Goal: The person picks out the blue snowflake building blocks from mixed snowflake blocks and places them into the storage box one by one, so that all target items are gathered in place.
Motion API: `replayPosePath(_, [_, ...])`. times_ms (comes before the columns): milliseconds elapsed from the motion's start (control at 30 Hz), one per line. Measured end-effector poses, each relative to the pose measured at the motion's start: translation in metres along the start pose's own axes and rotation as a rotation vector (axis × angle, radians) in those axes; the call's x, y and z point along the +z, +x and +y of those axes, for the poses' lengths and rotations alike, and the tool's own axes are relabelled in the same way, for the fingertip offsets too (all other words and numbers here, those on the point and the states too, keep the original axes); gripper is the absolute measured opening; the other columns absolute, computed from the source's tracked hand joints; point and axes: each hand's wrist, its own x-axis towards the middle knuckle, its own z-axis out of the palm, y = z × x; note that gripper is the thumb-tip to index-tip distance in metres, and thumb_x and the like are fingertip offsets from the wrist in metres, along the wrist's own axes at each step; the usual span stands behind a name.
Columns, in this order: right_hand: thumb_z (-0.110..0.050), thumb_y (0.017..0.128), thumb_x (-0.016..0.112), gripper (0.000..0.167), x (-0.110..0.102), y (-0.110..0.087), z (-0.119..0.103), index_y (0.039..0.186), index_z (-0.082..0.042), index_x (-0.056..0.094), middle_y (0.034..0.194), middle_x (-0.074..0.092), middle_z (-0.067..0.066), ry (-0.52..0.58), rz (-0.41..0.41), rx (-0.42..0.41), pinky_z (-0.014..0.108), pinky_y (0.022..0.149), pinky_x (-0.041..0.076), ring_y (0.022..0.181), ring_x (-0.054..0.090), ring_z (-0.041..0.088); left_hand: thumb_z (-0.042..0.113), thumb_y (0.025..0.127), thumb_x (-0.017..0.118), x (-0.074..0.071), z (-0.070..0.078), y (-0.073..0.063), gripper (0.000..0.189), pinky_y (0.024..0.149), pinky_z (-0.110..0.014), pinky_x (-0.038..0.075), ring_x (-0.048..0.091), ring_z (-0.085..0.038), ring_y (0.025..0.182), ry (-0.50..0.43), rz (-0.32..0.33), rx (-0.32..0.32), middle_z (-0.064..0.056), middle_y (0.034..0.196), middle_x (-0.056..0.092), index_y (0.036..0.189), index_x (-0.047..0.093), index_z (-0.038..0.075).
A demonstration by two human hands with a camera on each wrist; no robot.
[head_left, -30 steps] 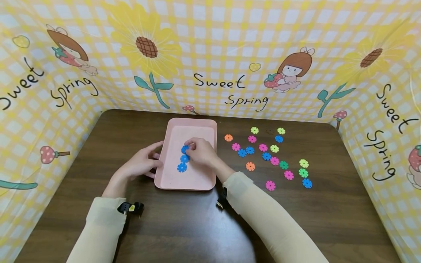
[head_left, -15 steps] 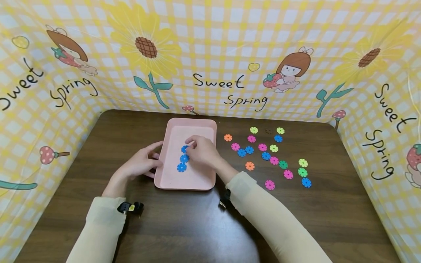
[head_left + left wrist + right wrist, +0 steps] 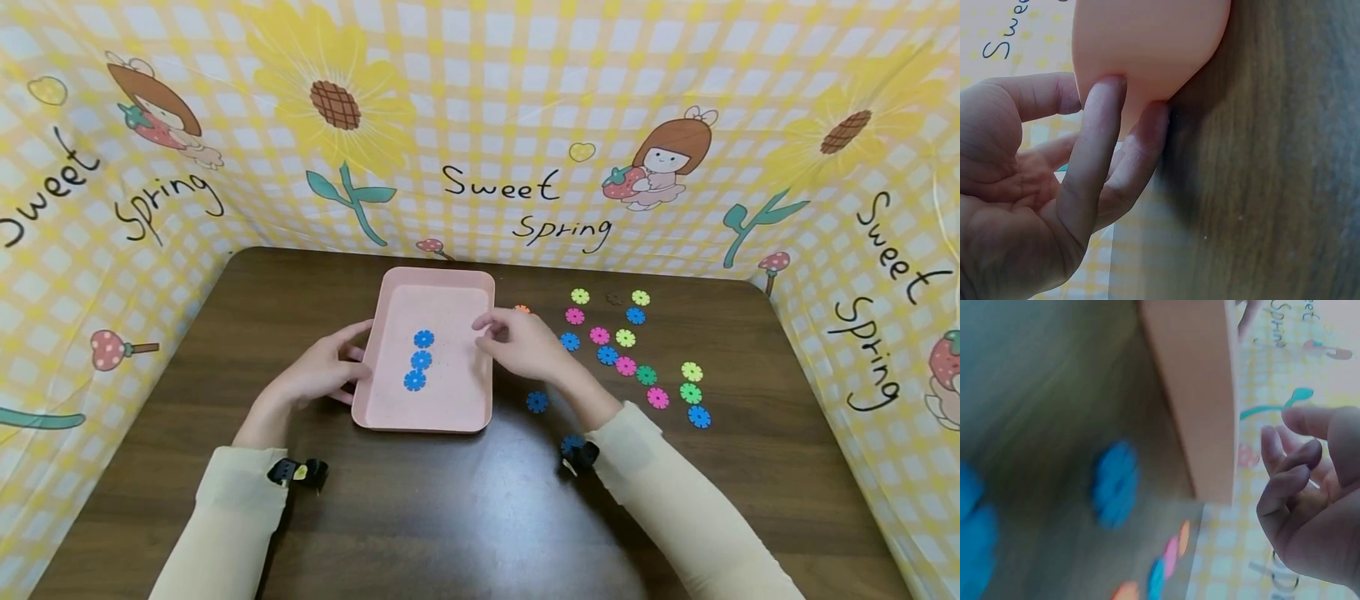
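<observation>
Three blue snowflake discs (image 3: pixel 421 360) lie in a slanting column in the shallow pink tray (image 3: pixel 450 412), the lower two touching. My left hand (image 3: pixel 322 367) rests its fingertips against the tray's left wall. In the left wrist view, two fingers (image 3: pixel 1092 144) press the outside of that wall, and another meets the rim. Over the tray's right rim hovers my right hand (image 3: pixel 528 343), its fingers loosely bent and holding nothing. The right wrist view shows a gap between thumb and fingers (image 3: pixel 1282 494), with the tray's side wall (image 3: pixel 1200 394) beyond.
Right of the tray, several loose discs in pink, yellow, green, orange and blue spread over the dark wooden table (image 3: pixel 420 517). A blue disc (image 3: pixel 537 402) and another blue disc (image 3: pixel 572 444) lie by my right wrist. A checked cloth (image 3: pixel 480 100) encloses the table's back and sides.
My right hand has let go of the top blue disc and moved right to the tray's rim. Two blue discs near my right wrist have come into view. My left hand stays put.
</observation>
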Motion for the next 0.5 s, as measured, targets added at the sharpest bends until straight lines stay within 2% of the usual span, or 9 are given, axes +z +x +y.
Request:
replayPosePath(267, [-0.02,0.097,0.074,0.025,-0.015,-0.032,0.034,0.12,-0.01,0.073,0.09,0.068,-0.005,-0.109,-0.15,-0.011,0.036,0.077,0.053,0.08,0.061,0.015,0.005,0.095,0.064,0.0,0.001,0.0,0.085,0.068,-0.047,0.063,0.068,-0.034,0.099,0.005,0.005,-0.01,-0.03,0.129,0.052,0.167,0.02,0.016])
replayPosePath(500, [-0.029,0.088,0.085,0.035,-0.019,-0.05,0.049,0.118,-0.014,0.075,0.106,0.07,-0.002,-0.228,-0.228,0.017,0.043,0.092,0.054,0.101,0.063,0.018,0.005,0.096,0.064,0.001,0.001,0.001,0.084,0.069,-0.046,0.063,0.068,-0.034,0.099,0.011,0.004,-0.014,-0.031,0.129,0.052,0.167,0.02,0.015])
